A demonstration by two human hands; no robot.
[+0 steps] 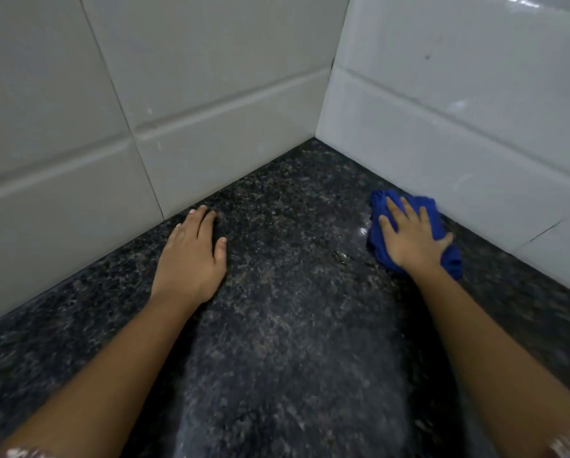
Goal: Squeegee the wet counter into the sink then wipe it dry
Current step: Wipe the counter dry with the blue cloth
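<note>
My right hand [411,238] presses flat, fingers straight, on a crumpled blue cloth [381,241]; my left hand [191,256] rests released on the speckled dark granite counter [293,309].

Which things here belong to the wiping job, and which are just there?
In the job: blue cloth, right hand pressing on it, dark speckled counter, wet streak beside the cloth, left hand resting on the counter.
Just there: white tiled walls behind the corner.
</note>
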